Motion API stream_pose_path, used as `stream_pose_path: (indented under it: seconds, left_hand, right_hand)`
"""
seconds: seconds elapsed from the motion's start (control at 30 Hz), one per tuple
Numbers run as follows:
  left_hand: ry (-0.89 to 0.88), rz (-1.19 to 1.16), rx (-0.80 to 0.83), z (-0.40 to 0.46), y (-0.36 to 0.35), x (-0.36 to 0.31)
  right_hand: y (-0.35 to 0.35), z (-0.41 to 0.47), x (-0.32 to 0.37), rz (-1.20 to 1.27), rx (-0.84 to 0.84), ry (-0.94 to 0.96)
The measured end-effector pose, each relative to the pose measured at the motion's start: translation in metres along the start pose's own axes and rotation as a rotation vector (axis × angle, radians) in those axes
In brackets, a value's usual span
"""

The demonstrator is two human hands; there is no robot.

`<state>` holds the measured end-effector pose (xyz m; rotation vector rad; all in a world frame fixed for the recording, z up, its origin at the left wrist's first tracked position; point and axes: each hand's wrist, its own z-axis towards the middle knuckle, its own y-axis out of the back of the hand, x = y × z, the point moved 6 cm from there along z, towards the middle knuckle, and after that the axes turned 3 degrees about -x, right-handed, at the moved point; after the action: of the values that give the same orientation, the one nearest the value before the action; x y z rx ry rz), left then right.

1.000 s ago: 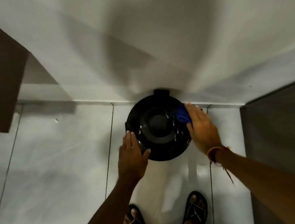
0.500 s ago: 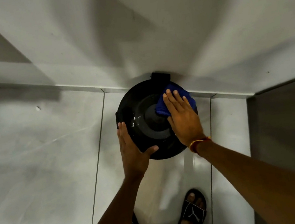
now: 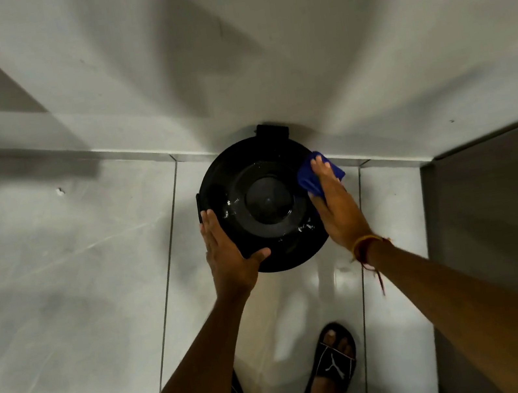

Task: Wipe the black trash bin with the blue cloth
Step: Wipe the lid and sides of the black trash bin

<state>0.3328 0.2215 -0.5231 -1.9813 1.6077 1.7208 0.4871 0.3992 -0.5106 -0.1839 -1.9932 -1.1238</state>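
Observation:
A round black trash bin (image 3: 262,202) with its lid down stands on the floor against the white wall, seen from above. Wet drops and white specks show on the lid. My left hand (image 3: 228,249) lies flat against the bin's left side, its thumb hooked over the front rim. My right hand (image 3: 336,204) presses the blue cloth (image 3: 308,179) onto the right edge of the lid, fingers stretched over it. Most of the cloth is hidden under that hand.
Pale glossy floor tiles (image 3: 72,296) spread to the left. The white wall (image 3: 259,42) rises right behind the bin. A dark panel (image 3: 509,223) stands close on the right. My feet in black slides (image 3: 336,358) are just below the bin.
My right hand with the blue cloth has slid from the lid's upper middle out to its right edge. My left hand keeps its hold on the bin's left side.

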Motion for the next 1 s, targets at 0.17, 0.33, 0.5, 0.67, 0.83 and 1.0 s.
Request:
stream_pose_path:
  seconds: [0.17, 0.33, 0.5, 0.67, 0.83, 1.0]
  left_hand:
    - [-0.051, 0.03, 0.025, -0.004, 0.001, 0.002]
    - [-0.11, 0.111, 0.011, -0.006, 0.002, 0.012]
    - [-0.229, 0.236, 0.04, -0.002, 0.006, 0.018]
    - [-0.288, 0.265, 0.072, -0.004, 0.011, 0.021]
    - [-0.257, 0.213, 0.098, -0.005, 0.012, 0.015]
    - [-0.241, 0.173, 0.122, -0.007, 0.017, 0.011]
  right_hand:
    - [-0.026, -0.039, 0.004, -0.126, -0.046, 0.027]
    - [-0.079, -0.112, 0.009, -0.156, -0.054, 0.049]
    - [-0.109, -0.101, 0.039, -0.275, -0.039, 0.209]
    - [-0.119, -0.088, 0.057, -0.426, 0.055, 0.425]
    - [-0.083, -0.106, 0.02, -0.613, 0.135, 0.575]
    - [-0.037, -0.097, -0.006, -0.68, 0.17, 0.569]
